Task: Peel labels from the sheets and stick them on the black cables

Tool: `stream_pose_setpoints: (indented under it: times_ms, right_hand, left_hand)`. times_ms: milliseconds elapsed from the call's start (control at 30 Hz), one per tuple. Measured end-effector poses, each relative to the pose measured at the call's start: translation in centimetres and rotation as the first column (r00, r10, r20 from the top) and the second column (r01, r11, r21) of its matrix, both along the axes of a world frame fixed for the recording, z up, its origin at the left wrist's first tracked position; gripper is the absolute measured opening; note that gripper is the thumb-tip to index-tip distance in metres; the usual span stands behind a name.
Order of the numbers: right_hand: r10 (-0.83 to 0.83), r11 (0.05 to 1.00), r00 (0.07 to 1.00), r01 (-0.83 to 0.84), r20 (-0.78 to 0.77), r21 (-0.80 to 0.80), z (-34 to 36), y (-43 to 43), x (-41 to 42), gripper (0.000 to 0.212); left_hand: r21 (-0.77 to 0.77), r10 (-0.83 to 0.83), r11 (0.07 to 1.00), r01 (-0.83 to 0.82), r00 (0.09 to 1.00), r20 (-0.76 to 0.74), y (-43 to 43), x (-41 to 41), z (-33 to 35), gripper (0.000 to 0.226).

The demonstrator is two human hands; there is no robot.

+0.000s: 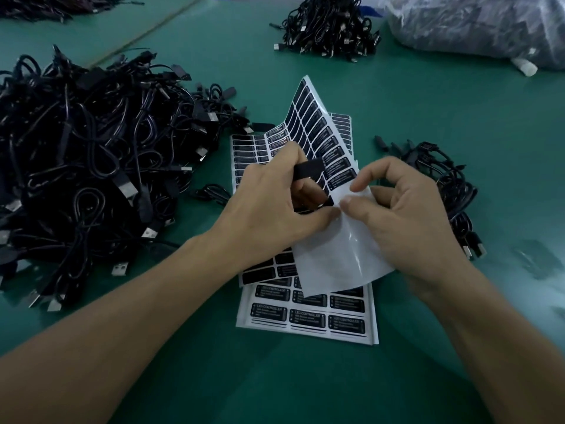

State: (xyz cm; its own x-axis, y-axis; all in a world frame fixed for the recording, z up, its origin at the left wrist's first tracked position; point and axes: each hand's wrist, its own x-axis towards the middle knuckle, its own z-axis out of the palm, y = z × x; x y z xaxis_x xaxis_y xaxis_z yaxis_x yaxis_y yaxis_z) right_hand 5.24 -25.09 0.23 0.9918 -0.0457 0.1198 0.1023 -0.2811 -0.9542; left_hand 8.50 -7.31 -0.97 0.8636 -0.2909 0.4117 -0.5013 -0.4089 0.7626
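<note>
Head view: my left hand [269,206] grips a black cable end [307,170], thumb touching the curled label sheet [336,261] that my right hand [409,218] pinches.

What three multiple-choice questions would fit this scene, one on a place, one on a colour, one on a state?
1. Where is the biggest cable pile, relative to the label sheets? A: right. B: left. C: on top.
2. What colour is the table? A: white. B: red. C: green.
3. How is the top sheet? A: lifted and curled. B: flat. C: rolled tight.
Answers: B, the pile fills the left side; C, green shows around everything; A, the right hand pinches its bare lower part while it arches up.
</note>
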Motion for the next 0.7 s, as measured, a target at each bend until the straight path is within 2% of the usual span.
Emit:
stream_pose_setpoints:
  times_ms: [233,367,533,700]
  right_hand:
    - [0.044,0.992,0.999,-0.046,-0.021,-0.115,-0.38,0.14,-0.08,0.01]
    - [-0.006,0.998,1.0,0.006,-0.009,-0.056,-0.4,0.28,0.04,0.018]
    - [-0.07,0.994,0.997,0.071,-0.019,0.082,-0.17,0.44,0.12,0.032]
    - [-0.036,0.995,0.998,0.041,-0.058,0.089,-0.15,0.55,0.14,0.028]
  left_hand:
    - [0.057,0.012,0.998,-0.013,1.0,0.021,-0.03,-0.08,0.35,0.047]
    - [0.1,0.017,0.995,-0.024,0.997,0.069,-0.01,-0.2,0.59,0.045]
    - [0.076,0.05,0.995,-0.058,0.993,0.102,-0.11,-0.24,0.43,0.043]
    - [0.012,0.065,0.998,-0.066,0.995,0.069,-0.23,-0.39,0.25,0.043]
